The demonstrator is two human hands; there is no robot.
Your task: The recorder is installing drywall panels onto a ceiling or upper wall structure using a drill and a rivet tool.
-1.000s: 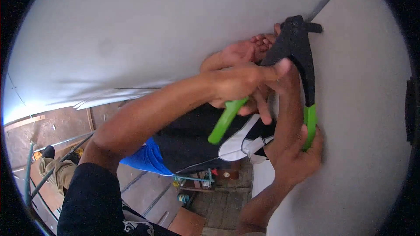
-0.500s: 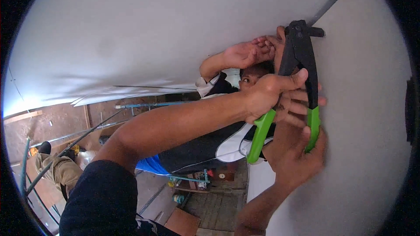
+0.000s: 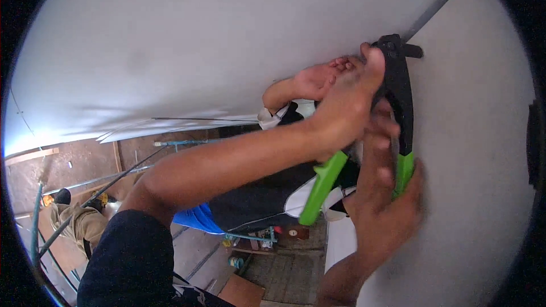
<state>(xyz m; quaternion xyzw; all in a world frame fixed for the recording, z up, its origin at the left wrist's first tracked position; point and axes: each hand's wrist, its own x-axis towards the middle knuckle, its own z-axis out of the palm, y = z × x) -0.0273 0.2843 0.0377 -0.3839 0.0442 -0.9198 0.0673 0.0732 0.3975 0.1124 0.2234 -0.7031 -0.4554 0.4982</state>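
A hand riveter with a black body [image 3: 402,96] and green handle grips is pressed nose-first against the pale panel [image 3: 466,153] on the right. My left hand [image 3: 350,99] is closed round its black arm, thumb up near the head, fingers partly hidden behind. One green grip [image 3: 323,190] sticks out below that hand, spread away from the other. Around the second green grip [image 3: 404,171], against the panel, my right hand [image 3: 389,204] is wrapped. The rivet, if any, at the nose is hidden.
A co-worker in a dark and white top [image 3: 256,196] stands behind my arms, a raised hand [image 3: 318,79] against the large white panel [image 3: 199,34]. Below are blue-green scaffold pipes [image 3: 37,222], another person's tan-clothed legs [image 3: 79,222] and a brown floor [image 3: 284,276].
My left hand has slid up the riveter toward its head, and the left handle has swung further out. My left hand now covers the co-worker's head. The right hand keeps its grip.
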